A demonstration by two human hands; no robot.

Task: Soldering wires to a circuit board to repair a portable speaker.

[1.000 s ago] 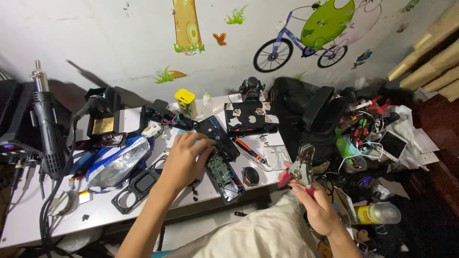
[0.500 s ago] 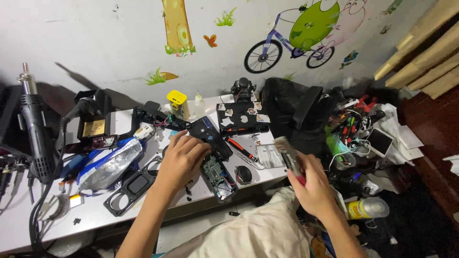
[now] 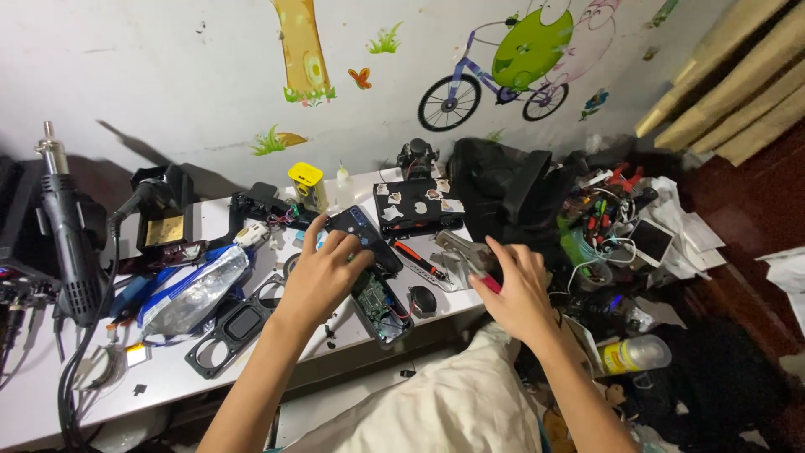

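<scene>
My left hand [image 3: 323, 277] lies flat on a dark phone shell [image 3: 362, 232] on the white table [image 3: 168, 386], fingers spread and pressing it down. Just below it lies an opened phone body [image 3: 381, 304] with its green circuit board showing. My right hand [image 3: 516, 289] is over the table's right edge, closed around small pliers with red handles [image 3: 466, 256], their metal jaws pointing left toward the phone.
A hot-air gun [image 3: 63, 226] stands at the left beside a soldering station [image 3: 163, 222]. A blue plastic bag [image 3: 189, 294], black frames [image 3: 239, 323], a yellow block [image 3: 308, 184], a red-handled screwdriver [image 3: 419, 258], a black bag [image 3: 503, 193] and a cluttered tool heap [image 3: 612, 218] surround the work spot.
My right hand has come up from the lap with the pliers and moved left toward the table edge. The left hand has stayed on the phone shell.
</scene>
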